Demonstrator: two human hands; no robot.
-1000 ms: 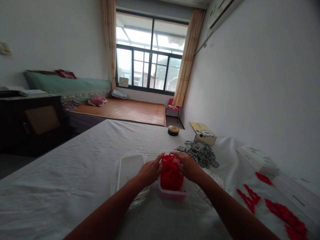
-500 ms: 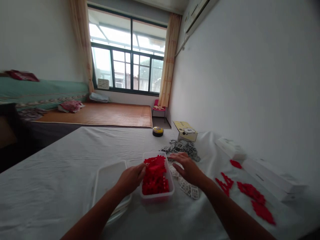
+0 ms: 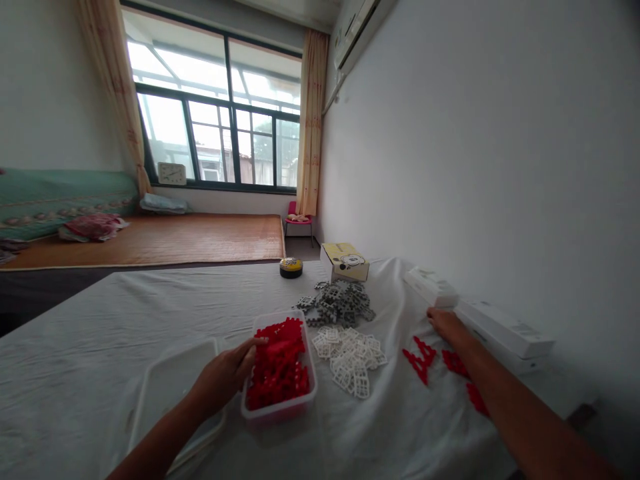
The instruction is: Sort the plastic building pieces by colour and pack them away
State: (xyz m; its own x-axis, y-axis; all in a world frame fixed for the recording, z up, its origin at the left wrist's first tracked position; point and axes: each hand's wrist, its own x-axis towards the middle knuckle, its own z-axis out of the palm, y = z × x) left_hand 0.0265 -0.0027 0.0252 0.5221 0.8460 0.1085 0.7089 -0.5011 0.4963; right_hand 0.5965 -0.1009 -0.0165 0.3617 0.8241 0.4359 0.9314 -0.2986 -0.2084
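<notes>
A clear plastic box full of red lattice pieces stands on the white cloth in front of me. My left hand rests against the box's left rim, fingers curled on its edge. My right hand lies far to the right on the cloth, fingers stretched forward and flat, beside loose red pieces and just short of a long white box. It holds nothing.
A pile of white lattice pieces and a pile of grey ones lie behind the box. Empty clear trays sit at the left. A yellow carton, a round tin and another white box stand near the wall.
My right hand has left the box of red pieces and swung right to the loose red pieces by the wall. The view has turned right. My left hand stays at the box.
</notes>
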